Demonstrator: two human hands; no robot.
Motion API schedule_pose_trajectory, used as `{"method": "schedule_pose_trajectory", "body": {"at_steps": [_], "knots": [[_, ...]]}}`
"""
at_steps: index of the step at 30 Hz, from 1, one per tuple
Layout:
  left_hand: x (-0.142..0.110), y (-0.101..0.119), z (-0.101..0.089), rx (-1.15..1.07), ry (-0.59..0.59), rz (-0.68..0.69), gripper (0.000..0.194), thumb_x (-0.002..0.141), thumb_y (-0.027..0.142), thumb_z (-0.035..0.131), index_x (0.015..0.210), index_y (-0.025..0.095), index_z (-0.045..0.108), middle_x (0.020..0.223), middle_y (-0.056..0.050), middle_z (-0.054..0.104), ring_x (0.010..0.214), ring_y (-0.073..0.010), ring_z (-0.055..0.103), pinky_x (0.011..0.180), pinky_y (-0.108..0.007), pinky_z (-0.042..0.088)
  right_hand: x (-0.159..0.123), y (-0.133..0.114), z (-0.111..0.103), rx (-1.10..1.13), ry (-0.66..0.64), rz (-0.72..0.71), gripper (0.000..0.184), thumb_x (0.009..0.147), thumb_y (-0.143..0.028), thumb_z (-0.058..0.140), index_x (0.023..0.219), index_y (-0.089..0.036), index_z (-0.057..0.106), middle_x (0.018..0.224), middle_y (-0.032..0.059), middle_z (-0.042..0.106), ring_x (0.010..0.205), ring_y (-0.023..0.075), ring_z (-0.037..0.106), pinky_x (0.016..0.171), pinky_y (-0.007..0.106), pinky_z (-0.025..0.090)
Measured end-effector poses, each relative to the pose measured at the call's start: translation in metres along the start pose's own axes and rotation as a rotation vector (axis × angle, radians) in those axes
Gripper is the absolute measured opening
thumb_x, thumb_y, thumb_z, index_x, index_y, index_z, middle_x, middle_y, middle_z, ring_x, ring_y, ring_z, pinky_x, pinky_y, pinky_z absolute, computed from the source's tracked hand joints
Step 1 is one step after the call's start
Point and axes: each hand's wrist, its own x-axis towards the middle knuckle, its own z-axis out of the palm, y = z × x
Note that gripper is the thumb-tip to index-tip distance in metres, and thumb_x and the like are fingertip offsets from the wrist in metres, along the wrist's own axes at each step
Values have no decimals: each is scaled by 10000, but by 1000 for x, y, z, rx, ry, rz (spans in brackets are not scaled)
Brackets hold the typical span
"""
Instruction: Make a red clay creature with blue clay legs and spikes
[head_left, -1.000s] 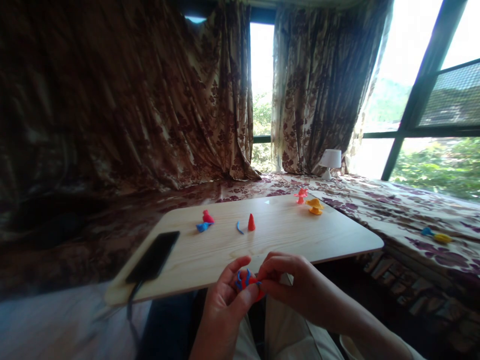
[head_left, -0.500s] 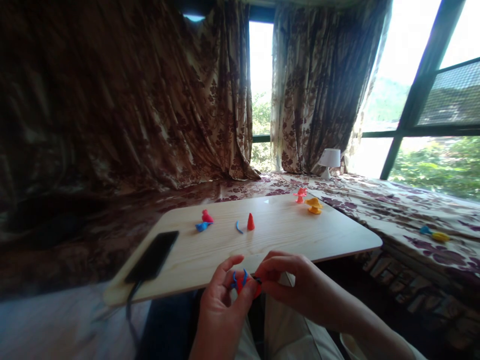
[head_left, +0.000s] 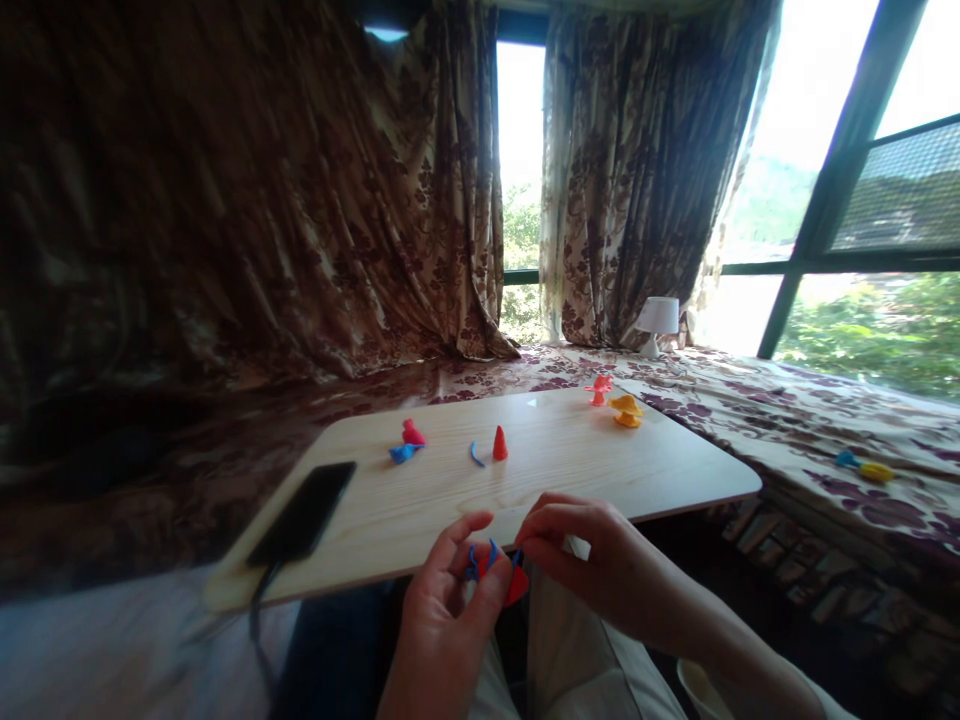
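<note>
Over my lap, just in front of the table edge, my left hand (head_left: pixel 454 605) grips a red modelling-clay piece (head_left: pixel 515 588) between thumb and fingers. Thin blue strips stand up from its top. My right hand (head_left: pixel 570 540) is closed in a pinch at the piece's right side, on a thin dark blue strip (head_left: pixel 517 557) that touches the red clay. My fingers hide much of the piece. On the table beyond are a red clay cone (head_left: pixel 500 444) and, left of it, a loose curved blue strip (head_left: pixel 477 455).
The pale wooden table (head_left: pixel 420 510) carries a black phone (head_left: pixel 304 513) with a cable at left. Pink clay (head_left: pixel 412 432) and blue clay (head_left: pixel 405 453) lie behind it. An orange-red figure (head_left: pixel 598 390) and a yellow figure (head_left: pixel 626 410) stand far right. A lamp (head_left: pixel 658 318) stands beyond.
The red piece has turned a little in my left hand, so more of its underside shows. My right fingers have shifted slightly up and right, and the strip there shows more.
</note>
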Motion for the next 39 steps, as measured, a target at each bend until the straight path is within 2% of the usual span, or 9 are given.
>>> {"method": "schedule_pose_trajectory", "body": {"at_steps": [6,12,18,25,33,39], "knots": [[4,-5,-2,-7,1,-7,520,609,387,786,1063,177,642,683,14,607,631,-114,592,607,-211,513,-2,-1,-5,42,8,-21,139,866,-183,575,939,-189,692,858,27,644,757,134,591,686,233,460],[0,0,-1,-58,-11,-26,477,624,375,780,1046,194,653,680,14,626,631,-108,592,597,-193,486,0,1,2,6,-17,-35,143,869,-186,576,777,-172,685,775,16,624,700,122,571,649,223,443],[1,2,0,-149,-125,-51,512,589,284,809,1061,191,635,686,17,644,644,-112,600,646,-220,499,1,2,3,-22,5,-25,146,870,-182,577,745,-170,652,733,-4,597,662,108,542,615,212,416],[2,-2,-3,-115,-119,-19,507,620,286,792,1086,192,616,704,6,657,665,-132,614,683,-269,525,-2,0,-1,36,7,1,148,900,-191,532,850,-174,671,807,11,608,715,115,563,646,217,431],[2,-2,-3,-92,-110,-14,530,605,315,800,1082,180,612,709,4,652,667,-133,608,698,-292,545,0,3,4,59,16,-6,173,891,-196,547,741,-161,625,737,-2,577,675,111,536,621,215,416],[1,-2,-3,-75,-105,-7,529,616,310,791,1095,179,608,711,10,649,664,-133,620,698,-277,541,-1,6,0,81,19,-1,237,943,-292,474,889,-169,668,832,32,615,731,131,558,671,236,431]]}}
